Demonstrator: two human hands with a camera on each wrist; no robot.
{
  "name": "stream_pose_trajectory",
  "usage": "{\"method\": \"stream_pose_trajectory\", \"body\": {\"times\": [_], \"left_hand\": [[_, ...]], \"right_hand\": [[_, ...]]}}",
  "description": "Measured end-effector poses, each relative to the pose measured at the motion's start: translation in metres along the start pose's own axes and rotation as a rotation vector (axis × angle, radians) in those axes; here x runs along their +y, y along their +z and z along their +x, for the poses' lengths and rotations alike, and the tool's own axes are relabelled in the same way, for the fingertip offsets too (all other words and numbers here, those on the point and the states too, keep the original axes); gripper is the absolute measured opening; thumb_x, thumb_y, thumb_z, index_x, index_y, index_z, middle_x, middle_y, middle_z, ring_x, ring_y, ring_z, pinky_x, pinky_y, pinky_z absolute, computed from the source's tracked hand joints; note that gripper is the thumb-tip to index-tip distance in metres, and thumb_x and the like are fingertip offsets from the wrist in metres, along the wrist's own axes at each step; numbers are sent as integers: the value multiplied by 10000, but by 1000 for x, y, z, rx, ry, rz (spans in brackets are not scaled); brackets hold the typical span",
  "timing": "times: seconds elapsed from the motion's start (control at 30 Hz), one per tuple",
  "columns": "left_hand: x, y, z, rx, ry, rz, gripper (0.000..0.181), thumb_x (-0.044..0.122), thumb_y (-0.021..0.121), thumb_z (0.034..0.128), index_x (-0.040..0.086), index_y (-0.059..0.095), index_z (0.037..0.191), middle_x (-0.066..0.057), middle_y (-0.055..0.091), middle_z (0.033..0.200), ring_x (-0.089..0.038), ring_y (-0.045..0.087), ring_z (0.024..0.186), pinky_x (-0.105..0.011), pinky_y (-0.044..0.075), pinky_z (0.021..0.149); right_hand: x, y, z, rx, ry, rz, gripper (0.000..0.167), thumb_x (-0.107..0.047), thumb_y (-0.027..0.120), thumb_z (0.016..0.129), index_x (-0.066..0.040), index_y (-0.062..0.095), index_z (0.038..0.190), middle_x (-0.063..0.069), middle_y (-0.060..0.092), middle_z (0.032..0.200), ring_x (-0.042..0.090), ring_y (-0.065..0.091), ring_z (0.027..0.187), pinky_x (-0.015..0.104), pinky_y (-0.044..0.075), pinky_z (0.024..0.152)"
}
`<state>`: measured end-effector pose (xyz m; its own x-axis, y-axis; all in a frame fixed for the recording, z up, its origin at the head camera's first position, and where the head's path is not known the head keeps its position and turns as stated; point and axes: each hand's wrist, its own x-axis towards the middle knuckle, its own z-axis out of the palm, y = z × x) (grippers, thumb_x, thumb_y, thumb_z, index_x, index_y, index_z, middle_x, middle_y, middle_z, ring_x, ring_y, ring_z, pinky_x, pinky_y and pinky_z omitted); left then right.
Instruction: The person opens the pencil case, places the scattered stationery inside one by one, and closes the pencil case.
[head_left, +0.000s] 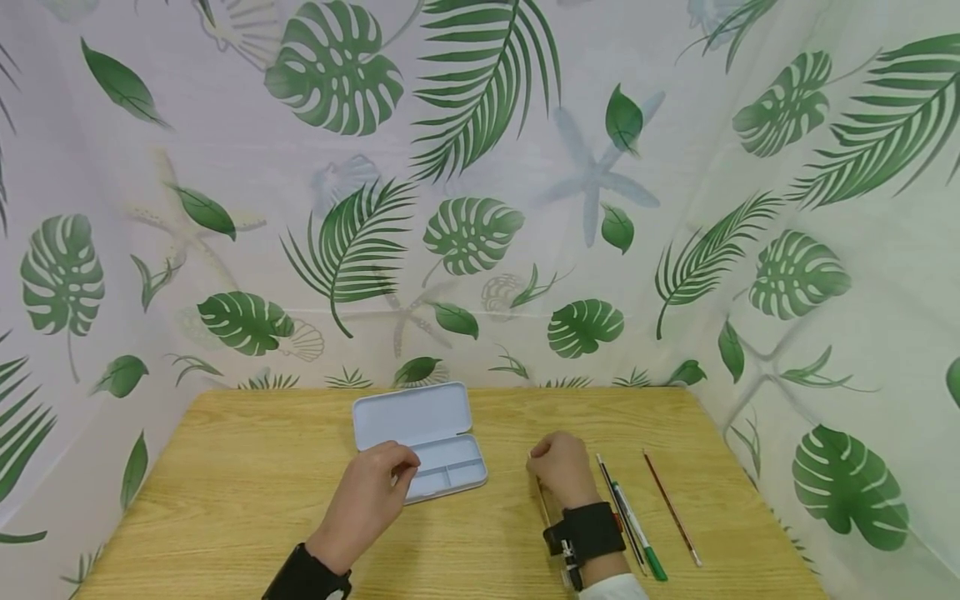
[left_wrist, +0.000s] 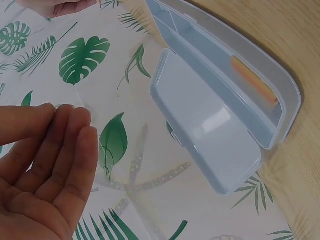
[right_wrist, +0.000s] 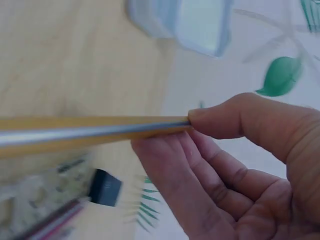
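Observation:
The light blue pencil case (head_left: 411, 417) (left_wrist: 210, 125) lies with its lid raised and its divided tray facing up. Over its near left part hovers my left hand (head_left: 367, 492) (left_wrist: 45, 170), fingers loosely bent, nothing held. Inside the case is an orange-yellow stick-like thing (left_wrist: 247, 75). To the right of the case, my right hand (head_left: 564, 471) (right_wrist: 235, 170) pinches the end of a long yellow pencil with a silver stripe (right_wrist: 100, 131) between thumb and fingers. The pencil's far end runs out of the right wrist view.
Right of my right hand lie a dark pencil (head_left: 606, 473), a white pen with a green cap (head_left: 634, 525) and a dark red pencil (head_left: 670, 504). A small black block (right_wrist: 105, 187) shows in the right wrist view. Leaf-patterned cloth (head_left: 480, 333) stands behind the wooden table (head_left: 247, 492).

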<state>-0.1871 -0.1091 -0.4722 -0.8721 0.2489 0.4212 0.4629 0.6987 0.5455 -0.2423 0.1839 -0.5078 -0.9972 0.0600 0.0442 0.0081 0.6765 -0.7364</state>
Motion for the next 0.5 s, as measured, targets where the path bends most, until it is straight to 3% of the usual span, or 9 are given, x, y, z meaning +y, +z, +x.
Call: {"method": "stream_pose_trajectory", "body": {"times": [0.23, 0.5], "left_hand": [[-1, 1, 0, -2, -13, -19, 181, -50, 788, 861, 114, 761, 933, 31, 711, 867, -84, 651, 772, -236, 546, 673], [-3, 3, 1, -29, -58, -52, 165, -70, 764, 868, 75, 776, 945, -12, 747, 904, -95, 674, 793, -238, 557, 683]], "right_hand": [[-22, -20, -4, 43, -35, 38, 57, 14, 714, 851, 12, 741, 901, 76, 680, 760, 167, 596, 602, 322, 494, 549], [-54, -44, -16, 47, -6, 151, 107, 2, 672, 911, 14, 713, 1009, 108, 652, 848, 236, 650, 679, 376, 591, 625]]}}
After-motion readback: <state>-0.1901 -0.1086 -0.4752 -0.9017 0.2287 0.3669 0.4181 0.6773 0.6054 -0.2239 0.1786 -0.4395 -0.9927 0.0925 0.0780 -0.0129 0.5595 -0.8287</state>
